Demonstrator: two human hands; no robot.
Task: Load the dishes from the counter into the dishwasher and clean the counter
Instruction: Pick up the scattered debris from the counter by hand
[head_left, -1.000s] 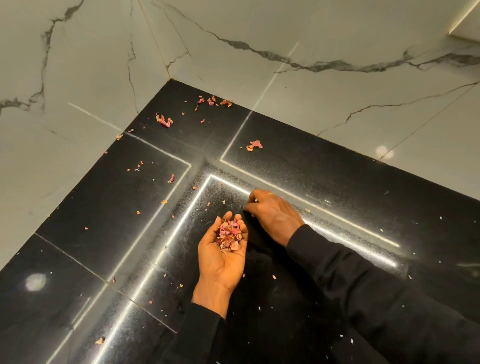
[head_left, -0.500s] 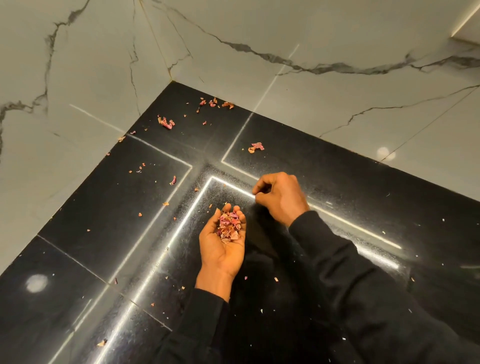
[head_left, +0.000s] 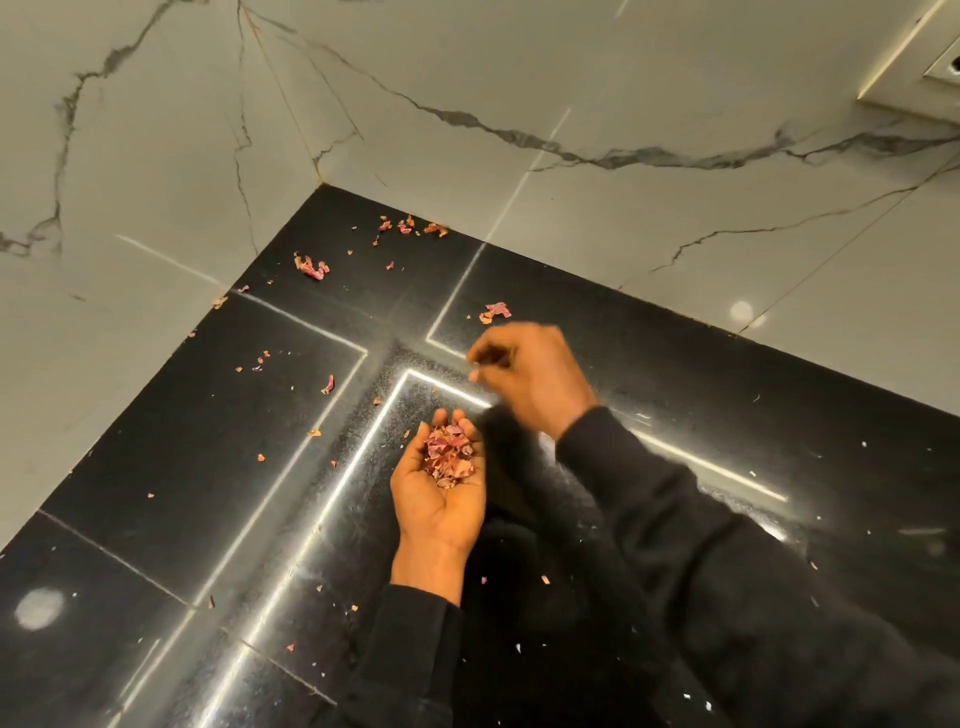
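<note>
Dark polished counter (head_left: 156, 467) in a corner, pale veined wall (head_left: 156, 156) behind it on two sides; bright strip reflections across the counter.

Far left to centre: loose flakes (head_left: 310, 266), pinkish-red and dry, scattered on the counter; a curled clump near the left wall, a few small bits further forward, another little group (head_left: 410, 226) right against the back wall; tiny pale specks across the near counter.

Centre: left hand (head_left: 441, 499) palm up, back of the hand low over the counter or on it, cannot tell which; half open, cupped, fingers bent up round a heap of flakes (head_left: 448, 454); heap sits on the upper palm and finger bases; black sleeve (head_left: 405, 654) at the wrist.

Just right of it and further back: right hand (head_left: 530, 379), knuckles up, fingers curled in toward the thumb; motion-blurred, so cannot tell whether it pinches anything or touches the counter; one larger flake (head_left: 496, 312) lies on the counter just beyond the fingertips.

Right: right sleeve (head_left: 727, 571) crossing the counter; white wall fitting (head_left: 935, 67) in the top right corner.
</note>
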